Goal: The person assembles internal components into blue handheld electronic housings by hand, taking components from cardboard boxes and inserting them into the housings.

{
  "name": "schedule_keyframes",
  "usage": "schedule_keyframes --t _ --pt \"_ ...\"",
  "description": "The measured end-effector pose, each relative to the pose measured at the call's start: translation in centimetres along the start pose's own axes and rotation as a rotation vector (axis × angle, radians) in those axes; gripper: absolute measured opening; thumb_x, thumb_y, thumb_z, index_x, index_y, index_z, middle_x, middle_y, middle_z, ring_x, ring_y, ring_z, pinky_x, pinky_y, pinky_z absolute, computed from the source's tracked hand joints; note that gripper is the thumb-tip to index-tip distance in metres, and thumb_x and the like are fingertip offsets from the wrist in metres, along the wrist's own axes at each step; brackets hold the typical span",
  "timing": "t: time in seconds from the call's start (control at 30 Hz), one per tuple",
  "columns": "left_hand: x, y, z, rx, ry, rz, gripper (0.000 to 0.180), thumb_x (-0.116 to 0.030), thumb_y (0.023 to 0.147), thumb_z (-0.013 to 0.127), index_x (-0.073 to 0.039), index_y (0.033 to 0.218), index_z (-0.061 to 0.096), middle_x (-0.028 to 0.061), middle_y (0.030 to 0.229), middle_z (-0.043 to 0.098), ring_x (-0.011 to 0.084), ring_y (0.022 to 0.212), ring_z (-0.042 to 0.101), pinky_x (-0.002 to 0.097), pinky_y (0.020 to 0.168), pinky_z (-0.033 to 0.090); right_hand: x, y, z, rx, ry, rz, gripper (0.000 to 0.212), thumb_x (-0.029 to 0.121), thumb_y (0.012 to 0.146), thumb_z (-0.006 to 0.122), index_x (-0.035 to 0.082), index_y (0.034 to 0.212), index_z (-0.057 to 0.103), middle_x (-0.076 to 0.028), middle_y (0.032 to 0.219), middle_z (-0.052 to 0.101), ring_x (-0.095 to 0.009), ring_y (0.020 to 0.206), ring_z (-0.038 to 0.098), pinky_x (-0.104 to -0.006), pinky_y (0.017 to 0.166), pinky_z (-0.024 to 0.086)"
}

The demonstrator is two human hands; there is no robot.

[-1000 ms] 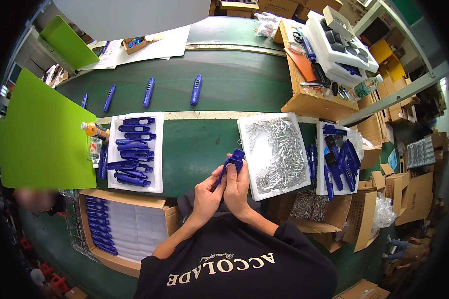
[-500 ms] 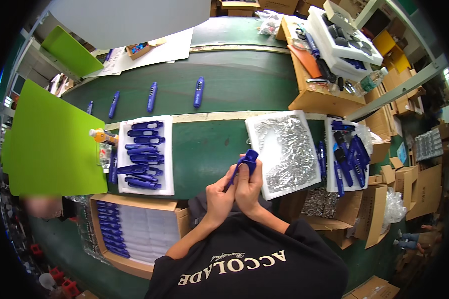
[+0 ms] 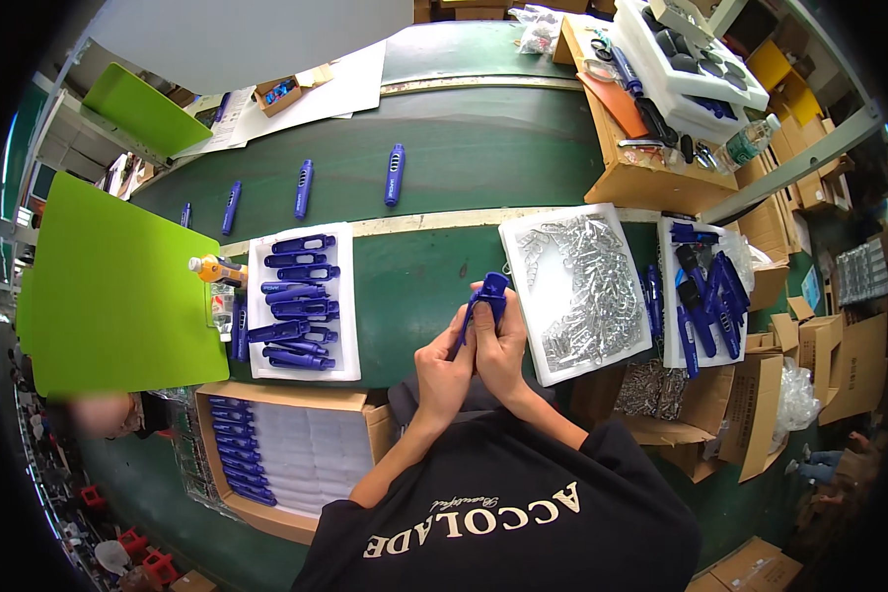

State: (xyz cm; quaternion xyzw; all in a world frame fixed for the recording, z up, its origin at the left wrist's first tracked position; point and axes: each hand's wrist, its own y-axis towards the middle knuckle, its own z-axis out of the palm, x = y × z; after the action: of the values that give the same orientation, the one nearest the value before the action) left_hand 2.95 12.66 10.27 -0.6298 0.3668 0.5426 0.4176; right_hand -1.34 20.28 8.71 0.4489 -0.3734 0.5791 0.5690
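Note:
Both my hands hold a blue plastic casing (image 3: 494, 286) over the front edge of the green workbench. My left hand (image 3: 444, 367) is closed around its lower left side, and my right hand (image 3: 501, 353) grips it from the right, with a thumb pressed on its face. The far end of the casing sticks up past my fingers; its lower part is mostly hidden by them. Just right of my hands lies a white foam tray (image 3: 535, 340) of small shiny metal clips (image 3: 597, 276). To the left, another white foam tray (image 3: 340, 370) carries several blue casings (image 3: 301, 308).
Several blue casings (image 3: 393, 176) stand spaced along the green belt (image 3: 464, 148) behind. A foam tray of blue parts (image 3: 725, 306) lies far right. Below left is an open carton (image 3: 380, 434) with blue pieces. A green panel (image 3: 118, 296), an orange-labelled bottle (image 3: 217, 268) and a wooden stand (image 3: 651, 183) flank the bench.
The whole view has shifted slightly, so the bench things appear a little further right. My hands keep their grip on the blue casing, with little change in their pose.

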Motion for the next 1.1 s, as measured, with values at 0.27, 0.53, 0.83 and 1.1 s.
schedule_keyframes --t 0.27,0.53,0.83,1.1 --pt "0.5 -0.3 -2.7 0.469 -0.576 -0.257 0.046 -0.027 0.099 0.061 0.004 0.132 0.052 0.0087 0.113 0.056 0.0169 0.081 0.065 0.0266 0.069 0.054 -0.5 2.2 -2.6 0.262 0.148 0.172 0.035 0.027 0.103 0.054 0.001 0.127 0.055 -0.011 0.119 0.064 -0.015 0.107 0.059 -0.0293 0.094 0.045" --pt "0.5 -0.3 -2.6 0.132 0.030 0.179 0.050 -0.001 0.086 0.074 -0.002 0.132 0.056 0.0081 0.105 0.062 0.0082 0.072 0.061 0.0226 0.059 0.051 1.2 0.8 -3.1 0.141 0.544 0.390 0.019 0.020 0.101 0.057 0.003 0.112 0.057 -0.004 0.104 0.063 -0.012 0.096 0.058 -0.0284 0.088 0.045" --pt "0.1 -1.5 -2.7 0.222 0.013 0.022 0.074 0.000 0.085 0.073 -0.016 0.150 0.041 0.0040 0.093 0.066 0.0044 0.056 0.054 0.0225 0.047 0.045 1.1 -0.8 -3.4 0.157 0.532 0.421 0.024 0.013 0.100 0.060 0.001 0.121 0.060 -0.005 0.114 0.065 -0.012 0.105 0.059 -0.0288 0.094 0.045" --pt "-1.6 -2.6 -3.0 0.205 0.098 0.190 0.071 -0.002 0.084 0.074 -0.010 0.148 0.044 0.0075 0.099 0.069 0.0039 0.063 0.054 0.0212 0.057 0.047 1.6 -1.8 -3.3 0.235 0.575 0.289 0.026 0.013 0.099 0.061 -0.003 0.120 0.061 -0.008 0.112 0.067 -0.014 0.102 0.063 -0.0295 0.093 0.048"
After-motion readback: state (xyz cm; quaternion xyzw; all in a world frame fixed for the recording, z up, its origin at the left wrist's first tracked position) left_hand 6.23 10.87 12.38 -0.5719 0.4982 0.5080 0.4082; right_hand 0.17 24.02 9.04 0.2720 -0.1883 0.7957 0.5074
